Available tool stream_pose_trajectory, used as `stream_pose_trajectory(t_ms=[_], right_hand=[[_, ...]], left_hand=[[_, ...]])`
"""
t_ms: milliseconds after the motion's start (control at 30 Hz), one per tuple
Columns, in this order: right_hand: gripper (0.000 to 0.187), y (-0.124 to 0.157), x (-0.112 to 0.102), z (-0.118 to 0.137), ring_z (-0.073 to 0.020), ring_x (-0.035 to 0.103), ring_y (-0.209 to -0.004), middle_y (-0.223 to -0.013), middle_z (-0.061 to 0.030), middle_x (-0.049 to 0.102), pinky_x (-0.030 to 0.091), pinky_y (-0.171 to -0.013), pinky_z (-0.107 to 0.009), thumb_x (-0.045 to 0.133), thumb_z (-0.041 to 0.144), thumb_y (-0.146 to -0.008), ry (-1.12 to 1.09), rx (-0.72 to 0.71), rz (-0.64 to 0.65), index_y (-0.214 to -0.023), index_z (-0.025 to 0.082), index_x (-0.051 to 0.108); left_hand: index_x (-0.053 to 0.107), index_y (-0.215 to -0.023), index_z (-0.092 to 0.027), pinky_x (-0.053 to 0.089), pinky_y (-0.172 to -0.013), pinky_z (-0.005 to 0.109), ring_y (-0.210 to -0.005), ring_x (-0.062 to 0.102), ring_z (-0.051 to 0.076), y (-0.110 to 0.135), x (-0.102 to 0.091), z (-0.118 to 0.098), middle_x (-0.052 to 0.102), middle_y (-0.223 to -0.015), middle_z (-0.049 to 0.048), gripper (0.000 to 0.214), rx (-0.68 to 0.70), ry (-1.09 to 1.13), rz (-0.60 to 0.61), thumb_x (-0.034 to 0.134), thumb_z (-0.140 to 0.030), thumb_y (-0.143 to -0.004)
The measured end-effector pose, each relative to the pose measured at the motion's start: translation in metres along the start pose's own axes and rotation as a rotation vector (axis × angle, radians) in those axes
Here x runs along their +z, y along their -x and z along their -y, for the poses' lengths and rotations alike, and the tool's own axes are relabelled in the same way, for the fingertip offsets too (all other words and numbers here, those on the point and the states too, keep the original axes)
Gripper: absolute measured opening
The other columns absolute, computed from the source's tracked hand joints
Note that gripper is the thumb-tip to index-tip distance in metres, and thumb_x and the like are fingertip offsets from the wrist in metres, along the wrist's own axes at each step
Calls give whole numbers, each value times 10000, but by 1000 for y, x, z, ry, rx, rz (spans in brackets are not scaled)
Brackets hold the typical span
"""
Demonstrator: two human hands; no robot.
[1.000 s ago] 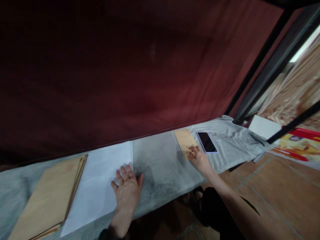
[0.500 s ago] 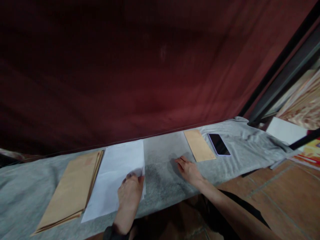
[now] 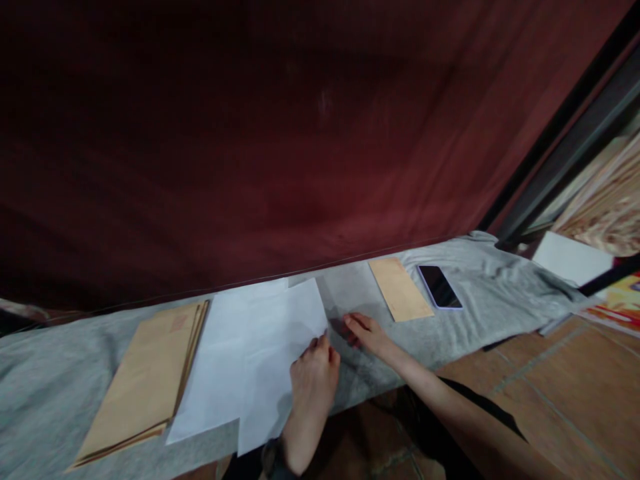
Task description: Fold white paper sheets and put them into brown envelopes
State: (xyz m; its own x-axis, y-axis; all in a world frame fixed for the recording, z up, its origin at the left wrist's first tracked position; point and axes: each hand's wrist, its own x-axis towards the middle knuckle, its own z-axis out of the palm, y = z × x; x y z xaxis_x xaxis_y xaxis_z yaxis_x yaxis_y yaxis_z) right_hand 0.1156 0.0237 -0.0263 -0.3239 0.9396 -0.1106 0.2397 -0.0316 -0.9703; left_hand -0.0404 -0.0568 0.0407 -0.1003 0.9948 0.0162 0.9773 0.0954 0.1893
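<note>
My left hand is closed on the right edge of a white sheet of paper. That sheet partly overlaps other white paper lying to its left. Just right of the sheet's edge is my right hand, above the grey cloth, its fingers slightly bent and apart with nothing in them. Left of the papers lies a stack of brown envelopes. A single brown envelope rests beyond my right hand, beside a phone with a pale purple edge.
Grey cloth covers the narrow bench under everything. A dark red panel rises behind it. At right stand a dark metal frame and a white flat item. Tiled floor shows below.
My left hand has moved right, pulling one white sheet sideways off the other paper. My right hand has shifted slightly left. Envelopes and phone stay in place.
</note>
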Motion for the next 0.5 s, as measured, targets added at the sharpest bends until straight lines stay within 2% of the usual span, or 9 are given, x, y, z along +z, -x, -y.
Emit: stream_pose_trajectory(t_ms=[100,200,267,400,500], right_hand=[[389,-2,2,2,-157,658,-700,-904,-46,705,525,-574,-244,518,533,-935,-207,100,-15,-1065,191,650],[243,-5,-2,1,-140,620,-626,-759,-5,679,487,-537,-219,604,376,-851,-167,104,-74,-991,189,671],[193,-10,-8,0,-127,590,-584,-702,15,663,464,-527,-207,610,247,-782,-102,92,-111,-948,182,683],[262,-24,-25,-5,-132,593,-586,-666,29,656,462,-546,-206,564,125,-715,32,70,-216,-937,179,692],[300,-33,-38,-12,-151,617,-608,-637,38,645,484,-568,-219,534,93,-719,150,56,-312,-954,193,691]], left_hand=[[684,-1044,-210,468,-622,272,-806,729,193,0,13,-27,744,-881,65,259,70,63,-34,440,-198,-958],[688,-1042,-209,481,-670,275,-835,720,186,-3,24,-44,744,-905,63,265,148,142,-50,431,-210,-979],[693,-1005,-212,488,-707,274,-839,709,179,-5,27,-47,740,-900,56,266,201,195,-64,430,-250,-996],[689,-915,-205,498,-776,300,-885,686,203,-14,22,-30,722,-906,67,293,222,208,-156,432,-314,-1003],[686,-1006,-183,510,-840,335,-937,676,223,-23,19,-6,716,-980,86,284,167,157,-189,411,-254,-991]])
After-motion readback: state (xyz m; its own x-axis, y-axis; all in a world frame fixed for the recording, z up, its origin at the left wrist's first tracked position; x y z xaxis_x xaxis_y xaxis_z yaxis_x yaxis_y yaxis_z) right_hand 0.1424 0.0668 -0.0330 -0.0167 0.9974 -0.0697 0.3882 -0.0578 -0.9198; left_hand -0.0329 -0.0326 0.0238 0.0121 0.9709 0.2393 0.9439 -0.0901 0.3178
